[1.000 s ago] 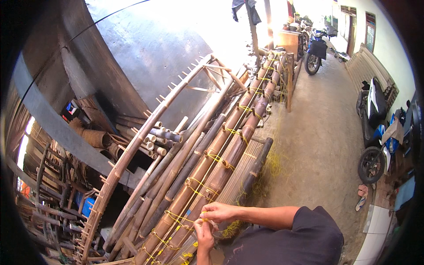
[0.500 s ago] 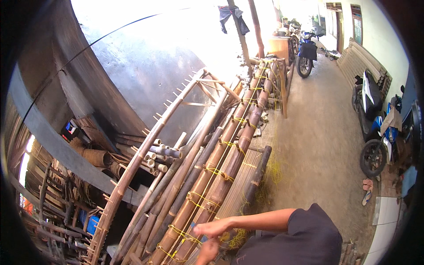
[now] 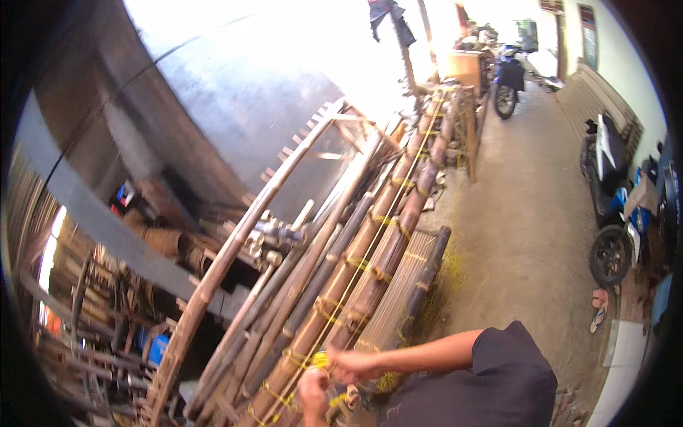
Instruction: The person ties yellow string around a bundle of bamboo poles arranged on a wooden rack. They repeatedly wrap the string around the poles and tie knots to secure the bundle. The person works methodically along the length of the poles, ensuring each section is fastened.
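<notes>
While both hands grip yellow twine [image 3: 321,359] | right hand [image 3: 353,365], left hand [image 3: 313,391] fingers closed | bamboo poles [image 3: 370,263]

Long bamboo poles [image 3: 370,249], bound side by side with yellow cord [image 3: 321,360], are being leaned away toward the far right. At the near edge, the cord is being gripped by the right hand [image 3: 352,364] and the left hand [image 3: 313,391]. Motorbikes [image 3: 615,213] are being kept along the right wall.
</notes>
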`<action>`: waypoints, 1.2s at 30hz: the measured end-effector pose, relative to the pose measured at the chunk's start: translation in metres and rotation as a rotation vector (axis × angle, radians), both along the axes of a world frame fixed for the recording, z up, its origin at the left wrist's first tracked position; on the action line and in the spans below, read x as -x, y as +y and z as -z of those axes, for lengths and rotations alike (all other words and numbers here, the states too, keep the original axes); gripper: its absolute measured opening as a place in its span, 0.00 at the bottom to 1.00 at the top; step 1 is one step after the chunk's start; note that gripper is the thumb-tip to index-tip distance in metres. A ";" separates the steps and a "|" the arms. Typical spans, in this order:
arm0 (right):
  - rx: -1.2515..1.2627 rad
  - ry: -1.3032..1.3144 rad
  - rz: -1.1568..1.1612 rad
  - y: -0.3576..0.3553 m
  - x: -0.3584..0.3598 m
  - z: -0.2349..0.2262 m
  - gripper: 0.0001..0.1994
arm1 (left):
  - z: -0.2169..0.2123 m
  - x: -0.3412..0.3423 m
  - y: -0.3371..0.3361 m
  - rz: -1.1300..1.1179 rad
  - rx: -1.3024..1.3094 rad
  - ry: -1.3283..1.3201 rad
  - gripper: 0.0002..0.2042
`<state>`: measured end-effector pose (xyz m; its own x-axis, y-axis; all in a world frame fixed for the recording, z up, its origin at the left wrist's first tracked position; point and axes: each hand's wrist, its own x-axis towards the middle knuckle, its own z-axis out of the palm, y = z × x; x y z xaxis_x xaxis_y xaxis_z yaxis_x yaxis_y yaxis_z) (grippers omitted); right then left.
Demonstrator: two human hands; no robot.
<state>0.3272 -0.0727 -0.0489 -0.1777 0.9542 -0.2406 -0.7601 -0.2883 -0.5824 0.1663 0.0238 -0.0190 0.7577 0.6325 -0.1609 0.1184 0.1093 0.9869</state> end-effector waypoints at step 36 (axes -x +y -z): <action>-0.312 -0.965 -0.295 0.053 0.068 0.158 0.26 | 0.071 0.096 -0.050 -0.936 0.275 -0.040 0.16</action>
